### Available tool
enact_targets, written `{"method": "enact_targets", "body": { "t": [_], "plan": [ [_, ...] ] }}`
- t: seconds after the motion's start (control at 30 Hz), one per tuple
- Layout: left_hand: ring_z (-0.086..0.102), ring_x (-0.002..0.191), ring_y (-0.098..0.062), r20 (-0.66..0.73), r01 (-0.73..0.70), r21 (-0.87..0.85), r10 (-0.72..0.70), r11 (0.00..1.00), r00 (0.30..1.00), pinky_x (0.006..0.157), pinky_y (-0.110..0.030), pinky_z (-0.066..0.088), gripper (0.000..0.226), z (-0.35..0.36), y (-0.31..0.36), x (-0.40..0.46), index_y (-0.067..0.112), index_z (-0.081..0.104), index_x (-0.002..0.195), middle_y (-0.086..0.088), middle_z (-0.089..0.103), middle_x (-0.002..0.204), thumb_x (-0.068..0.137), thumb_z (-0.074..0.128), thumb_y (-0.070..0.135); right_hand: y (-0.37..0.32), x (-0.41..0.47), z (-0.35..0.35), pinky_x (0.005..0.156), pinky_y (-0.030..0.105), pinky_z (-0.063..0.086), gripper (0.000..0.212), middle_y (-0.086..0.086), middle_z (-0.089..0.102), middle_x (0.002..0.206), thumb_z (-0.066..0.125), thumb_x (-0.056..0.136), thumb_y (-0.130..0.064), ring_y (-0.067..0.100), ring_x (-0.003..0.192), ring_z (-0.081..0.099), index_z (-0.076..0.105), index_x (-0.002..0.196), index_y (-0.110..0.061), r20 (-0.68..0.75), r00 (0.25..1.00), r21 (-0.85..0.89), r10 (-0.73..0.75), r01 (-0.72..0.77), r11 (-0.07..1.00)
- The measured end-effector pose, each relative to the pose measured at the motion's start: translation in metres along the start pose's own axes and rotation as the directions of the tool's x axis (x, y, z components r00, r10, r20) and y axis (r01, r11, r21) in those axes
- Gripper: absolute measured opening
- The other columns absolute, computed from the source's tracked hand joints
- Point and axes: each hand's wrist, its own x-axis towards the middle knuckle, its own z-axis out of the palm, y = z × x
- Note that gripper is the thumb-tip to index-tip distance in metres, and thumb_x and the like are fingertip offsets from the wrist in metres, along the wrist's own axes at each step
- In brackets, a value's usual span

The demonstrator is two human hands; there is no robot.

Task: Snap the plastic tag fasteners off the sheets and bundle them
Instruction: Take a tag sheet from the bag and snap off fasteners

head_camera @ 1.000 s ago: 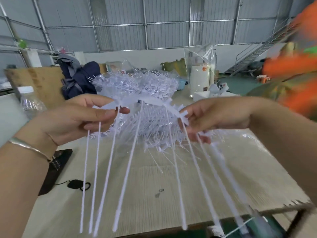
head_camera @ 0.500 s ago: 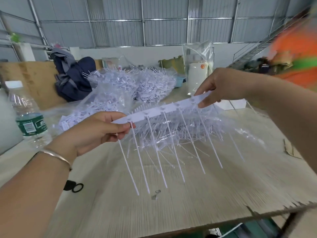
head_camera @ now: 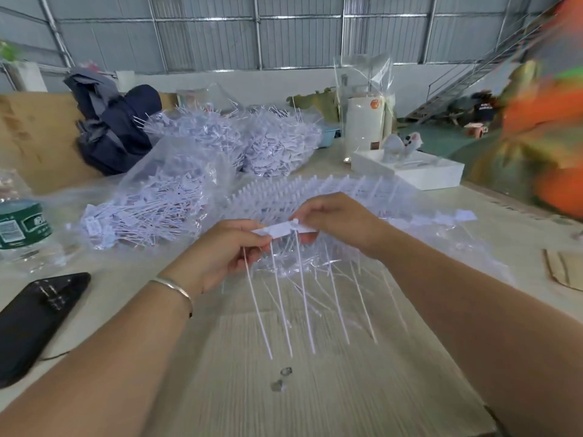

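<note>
Over the pale wooden table [head_camera: 315,389], before the clear plastic bags of white tag fasteners [head_camera: 164,200], my left hand [head_camera: 227,250] and right hand [head_camera: 337,222] each pinch one end of a white plastic fastener strip [head_camera: 285,230], its thin stems [head_camera: 303,294] hanging down.

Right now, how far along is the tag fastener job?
Partway. Done: loose fasteners fill the clear bag and piles behind. In hand: left hand and right hand grip one strip with tails attached. Left: uncut sheets fanned beyond.
</note>
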Motion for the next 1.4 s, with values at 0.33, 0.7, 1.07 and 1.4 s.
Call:
{"method": "enact_targets", "body": {
  "t": [0.33, 0.7, 1.07, 1.4],
  "plan": [
    [0.046, 0.042, -0.008, -0.069, -0.073, -0.034, 0.070, 0.997, 0.995, 0.037, -0.015, 0.028, 0.019, 0.007, -0.025, -0.001, 0.018, 0.067, 0.064, 0.003, 0.057, 0.056, 0.083, 0.071, 0.016, 0.037, -0.009, 0.011, 0.067, 0.033, 0.033, 0.021, 0.003, 0.049, 0.055, 0.075, 0.082, -0.029, 0.019, 0.057, 0.041, 0.066, 0.065, -0.019, 0.026, 1.000, 0.148, -0.013, 0.009, 0.989],
    [0.048, 0.046, -0.008, -0.195, -0.103, -0.117, 0.079, 0.988, 0.978, 0.040, -0.015, 0.033, 0.018, 0.010, -0.026, -0.004, 0.016, 0.067, 0.068, 0.003, 0.058, 0.058, 0.086, 0.067, 0.014, 0.039, -0.010, 0.014, 0.059, 0.018, 0.040, 0.011, -0.002, 0.055, 0.062, 0.068, 0.089, -0.020, 0.007, 0.056, 0.048, 0.074, 0.093, -0.011, -0.057, 0.995, 0.023, -0.077, 0.078, 0.997],
    [0.063, 0.050, -0.012, -0.380, -0.175, 0.167, 0.227, 0.970, 0.897, 0.039, -0.017, 0.038, 0.018, 0.014, -0.029, -0.007, 0.010, 0.069, 0.085, 0.000, 0.066, 0.066, 0.088, 0.069, 0.028, 0.039, -0.009, 0.012, 0.057, 0.019, 0.036, 0.010, 0.003, 0.051, 0.070, 0.063, 0.092, -0.021, 0.012, 0.061, 0.045, 0.072, 0.097, -0.018, -0.109, 0.984, -0.070, -0.141, 0.134, 0.989],
    [0.062, 0.046, -0.011, -0.473, -0.230, 0.458, 0.455, 0.859, 0.754, 0.056, -0.020, 0.042, 0.032, 0.018, -0.023, -0.012, 0.016, 0.064, 0.065, 0.003, 0.062, 0.055, 0.087, 0.067, 0.040, 0.036, -0.009, 0.012, 0.059, 0.013, 0.035, 0.014, -0.006, 0.048, 0.066, 0.066, 0.090, -0.019, 0.005, 0.059, 0.042, 0.071, 0.100, -0.012, -0.151, 0.976, 0.076, -0.156, 0.169, 0.983]
  ]
}}
